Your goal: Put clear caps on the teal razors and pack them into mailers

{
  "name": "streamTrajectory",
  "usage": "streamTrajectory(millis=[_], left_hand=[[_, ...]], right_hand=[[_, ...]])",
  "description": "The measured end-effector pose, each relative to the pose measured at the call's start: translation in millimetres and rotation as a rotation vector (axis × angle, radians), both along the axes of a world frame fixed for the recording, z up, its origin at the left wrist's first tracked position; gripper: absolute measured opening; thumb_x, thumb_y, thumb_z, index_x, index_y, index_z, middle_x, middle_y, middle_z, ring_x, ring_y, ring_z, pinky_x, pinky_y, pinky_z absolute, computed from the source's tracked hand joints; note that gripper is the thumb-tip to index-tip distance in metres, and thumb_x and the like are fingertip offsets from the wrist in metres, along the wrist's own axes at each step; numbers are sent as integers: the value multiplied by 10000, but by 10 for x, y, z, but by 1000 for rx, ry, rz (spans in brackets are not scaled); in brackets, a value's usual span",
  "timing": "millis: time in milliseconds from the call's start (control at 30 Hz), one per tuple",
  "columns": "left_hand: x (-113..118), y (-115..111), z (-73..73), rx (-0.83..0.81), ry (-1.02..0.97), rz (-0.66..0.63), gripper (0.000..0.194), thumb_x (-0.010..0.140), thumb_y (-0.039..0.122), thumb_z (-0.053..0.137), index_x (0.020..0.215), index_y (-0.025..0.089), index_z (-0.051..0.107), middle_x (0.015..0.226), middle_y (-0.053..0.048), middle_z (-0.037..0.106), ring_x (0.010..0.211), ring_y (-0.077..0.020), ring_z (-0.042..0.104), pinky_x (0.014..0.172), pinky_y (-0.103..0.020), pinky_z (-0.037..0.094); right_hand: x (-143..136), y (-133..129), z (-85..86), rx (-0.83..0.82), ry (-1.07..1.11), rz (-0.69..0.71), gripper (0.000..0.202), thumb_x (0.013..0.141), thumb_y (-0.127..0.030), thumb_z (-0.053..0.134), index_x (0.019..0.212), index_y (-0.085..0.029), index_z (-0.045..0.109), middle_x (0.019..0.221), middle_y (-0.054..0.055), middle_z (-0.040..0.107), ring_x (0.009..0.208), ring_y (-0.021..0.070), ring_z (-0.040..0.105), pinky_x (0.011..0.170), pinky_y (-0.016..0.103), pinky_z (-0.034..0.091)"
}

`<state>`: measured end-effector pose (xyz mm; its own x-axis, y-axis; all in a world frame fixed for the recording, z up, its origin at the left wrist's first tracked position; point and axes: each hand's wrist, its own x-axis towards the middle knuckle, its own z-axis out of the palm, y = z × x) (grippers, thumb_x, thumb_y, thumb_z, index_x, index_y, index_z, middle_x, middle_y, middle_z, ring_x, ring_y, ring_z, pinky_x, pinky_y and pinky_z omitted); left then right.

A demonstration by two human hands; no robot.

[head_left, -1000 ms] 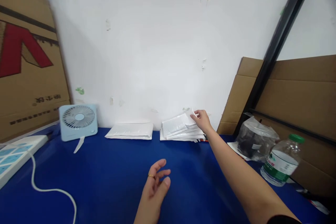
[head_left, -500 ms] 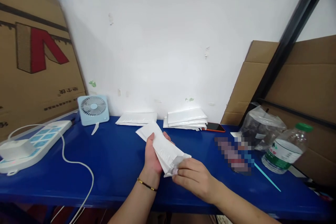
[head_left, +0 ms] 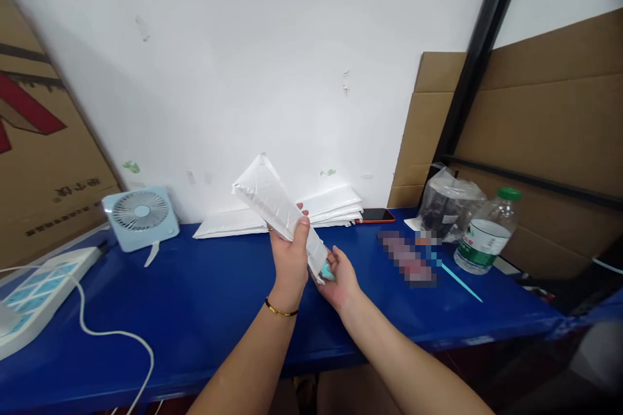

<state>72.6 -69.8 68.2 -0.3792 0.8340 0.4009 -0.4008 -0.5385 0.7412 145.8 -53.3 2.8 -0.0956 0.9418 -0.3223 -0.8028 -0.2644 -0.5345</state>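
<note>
My left hand is closed round a white padded mailer, with the thumb across its front. The mailer is tilted, its far end raised toward the wall and its lower end pointing down to the right. My right hand is turned palm up at that lower end, fingers curled. A small light-blue object shows between the mailer's end and these fingers; its kind I cannot make out. Behind my hands lie another white mailer on the left and a stack of white mailers on the right.
A blue table stands against the wall. On it at left are a light-blue fan and a power strip with a white cable. To the right are a phone, a bottle, a bagged dark item and a turquoise stick.
The mailer's far end has risen. My right hand has turned from gripping the mailer's lower end to palm up beneath it, where light blue now shows. The view has swung right.
</note>
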Motion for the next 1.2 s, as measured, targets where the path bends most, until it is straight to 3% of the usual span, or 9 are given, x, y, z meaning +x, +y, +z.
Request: streamTrajectory(millis=[67, 233, 333, 600, 833, 967, 1067, 1133, 1200], left_hand=[[-7, 46, 2, 10, 31, 28, 454, 742, 326, 643, 1150, 221, 473, 1145, -84, 586, 1000, -189, 590, 868, -322, 463], [-50, 183, -44, 40, 13, 112, 482, 765, 349, 613, 1191, 259, 407, 1194, -72, 553, 1038, -186, 574, 882, -329, 470], [-109, 268, -104, 48, -38, 154, 486, 782, 344, 590, 1209, 288, 364, 1213, -60, 535, 1049, -178, 566, 892, -341, 469], [-419, 425, -185, 12, -23, 260, 487, 801, 356, 549, 1225, 329, 311, 1233, -39, 510, 1062, -155, 551, 921, -354, 450], [-555, 378, -126, 91, 189, 174, 487, 749, 340, 627, 1177, 253, 412, 1176, -81, 560, 994, -181, 592, 893, -352, 461], [-615, 374, -55, 91, 254, 237, 508, 766, 369, 595, 1215, 259, 383, 1179, -81, 559, 990, -183, 595, 867, -343, 470], [-779, 387, -18, 74, 499, 388, 635, 750, 366, 604, 1301, 272, 304, 1174, -74, 559, 1003, -198, 582, 885, -352, 450], [-971, 403, -45, -3, 841, 498, 679, 722, 368, 620, 1326, 286, 319, 1194, -72, 547, 1056, -239, 545, 914, -372, 414], [-1204, 429, -135, -130, 1221, 494, 674, 714, 385, 598, 1331, 305, 340, 1191, -81, 549, 1069, -290, 526, 911, -414, 391]], right_hand=[[-13, 74, -69, -28, -51, 7, 234, 852, -310, 350, 841, -189, 549, 794, 49, 660, 710, 166, 647, 583, 295, 520], [33, 305, -229, 133, -761, -21, 237, 816, -380, 412, 699, -187, 485, 523, 11, 549, 460, 150, 550, 399, 246, 418], [209, 484, -254, 187, -962, -104, 312, 774, -481, 449, 650, -196, 459, 440, -32, 445, 388, 128, 451, 353, 220, 318], [875, 798, -254, 321, -1559, -334, 380, 764, -483, 456, 519, -194, 467, 500, 12, 492, 604, 176, 506, 566, 241, 335], [813, 783, -346, 426, -1854, -264, 361, 820, -455, 443, 604, -189, 558, 732, 82, 594, 814, 219, 517, 711, 293, 340], [788, 760, -345, 489, -2001, -238, 348, 843, -439, 435, 671, -185, 599, 838, 86, 590, 888, 221, 479, 766, 320, 329], [795, 763, -345, 508, -2067, -213, 344, 864, -422, 409, 725, -188, 620, 860, 75, 585, 870, 207, 473, 751, 314, 330], [805, 774, -347, 511, -2042, -206, 346, 867, -414, 407, 719, -190, 625, 849, 70, 585, 869, 206, 474, 749, 314, 330], [827, 788, -331, 511, -2020, -214, 336, 870, -401, 404, 738, -195, 633, 857, 65, 589, 882, 207, 477, 755, 314, 332]])
